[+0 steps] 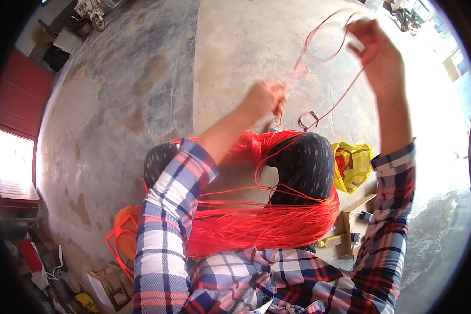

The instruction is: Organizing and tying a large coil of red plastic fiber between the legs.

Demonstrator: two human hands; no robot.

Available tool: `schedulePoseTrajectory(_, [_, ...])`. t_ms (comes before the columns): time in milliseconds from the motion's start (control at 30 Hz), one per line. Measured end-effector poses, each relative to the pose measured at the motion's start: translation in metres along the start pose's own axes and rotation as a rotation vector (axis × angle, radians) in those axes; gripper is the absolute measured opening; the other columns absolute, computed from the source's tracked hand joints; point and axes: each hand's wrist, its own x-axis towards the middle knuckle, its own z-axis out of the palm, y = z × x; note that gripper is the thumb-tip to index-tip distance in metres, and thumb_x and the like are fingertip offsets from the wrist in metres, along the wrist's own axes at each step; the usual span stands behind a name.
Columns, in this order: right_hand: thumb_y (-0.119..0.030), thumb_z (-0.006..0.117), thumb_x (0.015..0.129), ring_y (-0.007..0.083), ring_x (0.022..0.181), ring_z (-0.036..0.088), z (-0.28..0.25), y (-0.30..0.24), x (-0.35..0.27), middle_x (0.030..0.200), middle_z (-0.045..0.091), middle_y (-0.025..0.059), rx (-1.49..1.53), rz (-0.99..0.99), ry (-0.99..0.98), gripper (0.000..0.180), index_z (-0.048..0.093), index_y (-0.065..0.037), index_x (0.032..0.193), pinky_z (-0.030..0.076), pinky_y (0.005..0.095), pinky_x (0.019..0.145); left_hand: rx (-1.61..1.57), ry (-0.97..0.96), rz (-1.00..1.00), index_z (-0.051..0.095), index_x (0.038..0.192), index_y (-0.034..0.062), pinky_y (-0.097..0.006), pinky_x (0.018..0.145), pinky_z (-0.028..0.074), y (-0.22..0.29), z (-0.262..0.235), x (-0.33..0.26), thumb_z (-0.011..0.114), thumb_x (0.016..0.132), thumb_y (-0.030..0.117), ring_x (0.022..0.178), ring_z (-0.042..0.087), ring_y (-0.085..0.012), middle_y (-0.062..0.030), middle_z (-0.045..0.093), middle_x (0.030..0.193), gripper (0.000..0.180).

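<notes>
My left hand (pixel 267 98) is closed in a fist in front of my knees, gripping a thin red plastic cord (pixel 337 106). Raised at the upper right, my right hand (pixel 379 55) is blurred by motion, its fingers curled on the same cord. A loose loop of it hangs in the air between the two hands. Across my lap lies a thick bundle of red strands (pixel 261 225), wrapping past my right thigh. More red strands (pixel 251 146) drape between my knees, over the dark speckled trousers (pixel 306 167).
By my right knee stand a yellow bag (pixel 353 167) with red material inside and an open wooden box (pixel 354 222). An orange stool (pixel 125 230) is at my left. A dark ring-shaped band (pixel 309 121) lies on the concrete floor (pixel 235 47). Clutter lines the left wall.
</notes>
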Motion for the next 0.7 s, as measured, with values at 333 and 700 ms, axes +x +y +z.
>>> schedulePoseTrajectory(333, [-0.038, 0.047, 0.097, 0.0126, 0.081, 0.059, 0.057, 0.136, -0.058, 0.086, 0.064, 0.0043, -0.009, 0.643, -0.182, 0.038, 0.064, -0.004, 0.098, 0.043, 0.0262, 0.073, -0.229, 0.258, 0.265, 0.054, 0.092, 0.0047, -0.031, 0.066, 0.052, 0.069, -0.008, 0.013, 0.047, 0.098, 0.026, 0.069, 0.061, -0.0157, -0.0064, 0.06, 0.08, 0.024])
schedulePoseTrajectory(700, [-0.029, 0.057, 0.092, 0.0041, 0.054, 0.034, -0.007, 0.131, -0.053, 0.06, 0.036, -0.0074, -0.168, 0.422, 0.149, 0.028, 0.061, -0.005, 0.077, 0.032, 0.0215, 0.048, 0.496, -0.152, -0.462, 0.059, 0.096, 0.0011, -0.024, 0.043, 0.036, -0.055, -0.099, -0.069, 0.056, 0.088, 0.022, 0.046, 0.042, -0.0089, 0.0032, 0.048, 0.059, 0.023])
